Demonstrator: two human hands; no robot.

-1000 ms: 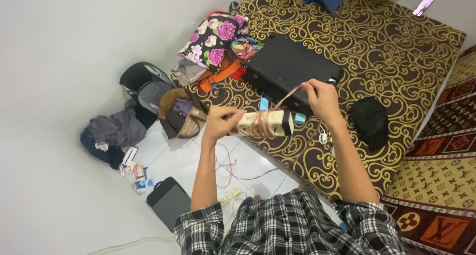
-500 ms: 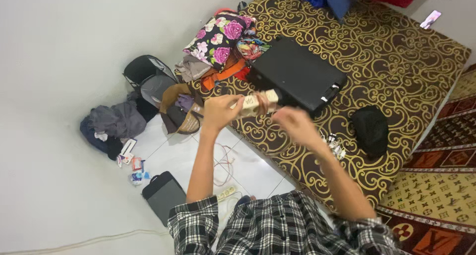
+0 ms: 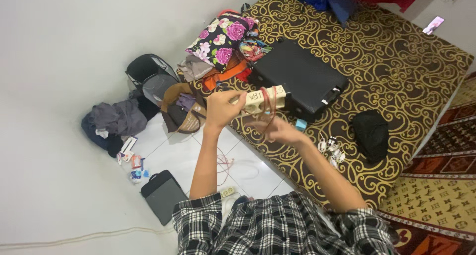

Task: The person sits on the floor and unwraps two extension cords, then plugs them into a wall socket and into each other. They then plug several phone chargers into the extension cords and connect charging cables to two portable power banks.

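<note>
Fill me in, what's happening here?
A person in a plaid shirt holds a cream power strip up in the left hand. The right hand, just below it, grips the reddish cord looped around the strip. Behind lie a black case and a patterned mattress.

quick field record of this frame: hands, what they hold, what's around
left hand: grip closed on one end of the cream power strip, held up level
right hand: just under the strip, pinching the reddish cord looped around it
cord state: several turns on the strip
behind: black suitcase on the brown and gold patterned mattress
floor: white tiles, clothes pile, second power strip
</note>
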